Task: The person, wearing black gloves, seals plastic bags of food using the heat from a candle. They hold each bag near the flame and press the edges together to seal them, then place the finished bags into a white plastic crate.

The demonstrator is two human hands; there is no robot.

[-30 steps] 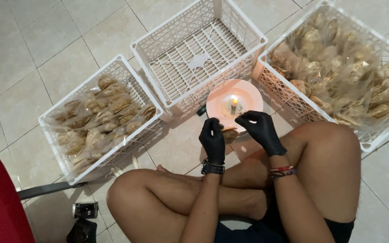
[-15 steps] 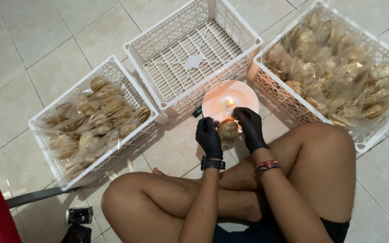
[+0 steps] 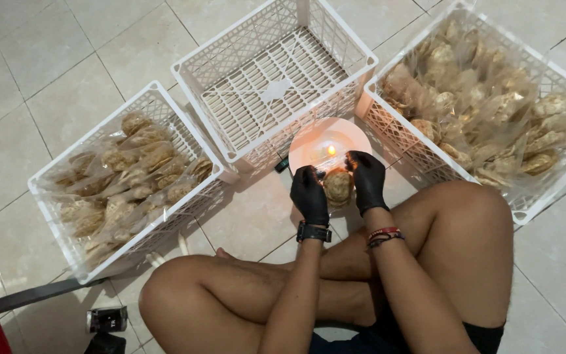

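Both my hands wear black gloves and together hold a small clear bag of round crackers (image 3: 339, 187) over the tiled floor. My left hand (image 3: 310, 194) grips the bag's left side, my right hand (image 3: 367, 178) its right side. The bag's top edge is close to a small lit candle flame (image 3: 331, 150) standing on a pale pink plate (image 3: 309, 141). My crossed bare legs lie just below my hands.
An empty white plastic crate (image 3: 276, 82) stands behind the plate. A white crate (image 3: 60, 242) at the left and another white crate (image 3: 525, 213) at the right hold several bagged crackers. A dark lighter (image 3: 282, 164) lies beside the plate. A can (image 3: 107, 319) sits bottom left.
My hands have come closer together and moved toward the flame, holding the cracker bag near the candle. The view has shifted slightly.
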